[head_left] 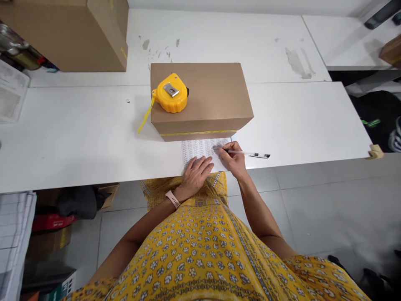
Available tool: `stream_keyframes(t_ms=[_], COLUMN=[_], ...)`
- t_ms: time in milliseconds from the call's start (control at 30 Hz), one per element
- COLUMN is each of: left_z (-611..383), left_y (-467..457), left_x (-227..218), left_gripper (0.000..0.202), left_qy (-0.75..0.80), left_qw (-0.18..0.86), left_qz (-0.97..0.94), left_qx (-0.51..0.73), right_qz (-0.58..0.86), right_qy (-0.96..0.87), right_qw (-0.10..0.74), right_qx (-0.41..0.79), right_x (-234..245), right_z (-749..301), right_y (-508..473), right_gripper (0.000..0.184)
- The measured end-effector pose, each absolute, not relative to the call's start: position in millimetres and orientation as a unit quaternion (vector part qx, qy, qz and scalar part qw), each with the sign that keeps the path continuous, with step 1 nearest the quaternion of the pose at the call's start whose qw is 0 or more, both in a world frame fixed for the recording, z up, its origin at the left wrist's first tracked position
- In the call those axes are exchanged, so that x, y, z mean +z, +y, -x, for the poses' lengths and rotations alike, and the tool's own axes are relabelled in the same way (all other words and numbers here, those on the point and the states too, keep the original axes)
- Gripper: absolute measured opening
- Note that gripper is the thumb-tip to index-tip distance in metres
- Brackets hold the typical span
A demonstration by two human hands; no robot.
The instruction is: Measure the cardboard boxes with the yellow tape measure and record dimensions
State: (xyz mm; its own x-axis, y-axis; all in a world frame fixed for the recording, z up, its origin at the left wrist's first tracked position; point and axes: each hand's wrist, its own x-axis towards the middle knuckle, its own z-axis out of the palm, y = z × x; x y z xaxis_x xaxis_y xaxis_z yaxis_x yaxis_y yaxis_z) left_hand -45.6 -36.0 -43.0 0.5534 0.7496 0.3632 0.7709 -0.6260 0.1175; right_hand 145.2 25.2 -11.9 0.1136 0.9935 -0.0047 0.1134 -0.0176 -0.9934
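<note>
1. Pen point(250, 154) in the head view: it leans low over a sheet of paper point(197, 149) at the near edge of the white table point(94, 133), point end toward the sheet.
2. The right hand point(234, 159) pinches it close to the point, thumb and fingers drawn together. The left hand point(196, 175) grips nothing; its fingers lie flat, slightly apart, on the sheet.
3. I'd judge the pen light and stiff, its smooth barrel a little slippery; low down by the point seems the place to hold it. The paper looks thin and easily creased, best pressed flat.
4. Small dark writing fills the sheet in columns, too fine for me to read. The pen has dark marks near its end, also illegible.
5. Just beyond the sheet sits a cardboard box point(216, 92) with a yellow tape measure point(172, 100) on top; I can't read any brand on either.
</note>
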Motion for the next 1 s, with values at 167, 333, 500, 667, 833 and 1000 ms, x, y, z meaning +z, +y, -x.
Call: stream_keyframes(t_ms=[167, 333, 500, 667, 833, 1000], left_z=[45.4, 44.7, 43.9, 43.6, 43.5, 43.8], left_y=[-36.2, -35.3, -35.1, -35.1, -35.1, -35.3], left_x=[-43.8, -43.4, -42.4, -42.4, -43.0, -42.8], left_gripper=[0.032, 0.030, 0.029, 0.029, 0.029, 0.029], left_qy=[-0.438, -0.433, -0.434, -0.435, -0.437, -0.435], left_qw=[0.015, 0.023, 0.028, 0.027, 0.024, 0.024], left_qz=[0.881, 0.881, 0.879, 0.879, 0.879, 0.880], left_qx=[-0.180, -0.190, -0.195, -0.195, -0.189, -0.191], right_qz=[0.583, 0.595, 0.593, 0.598, 0.600, 0.596], right_qy=[-0.512, -0.543, -0.558, -0.561, -0.566, -0.574], right_qw=[0.483, 0.472, 0.468, 0.461, 0.455, 0.450], right_qx=[0.406, 0.358, 0.344, 0.338, 0.335, 0.335], right_x=[-22.0, -28.7, -24.3, -21.1, -20.7, -20.9], right_z=[-142.6, -139.2, -138.3, -137.2, -136.5, -136.6], right_y=[24.8, 26.3, 25.4, 25.5, 25.4, 26.0], right_gripper=[0.037, 0.028, 0.027, 0.027, 0.028, 0.029])
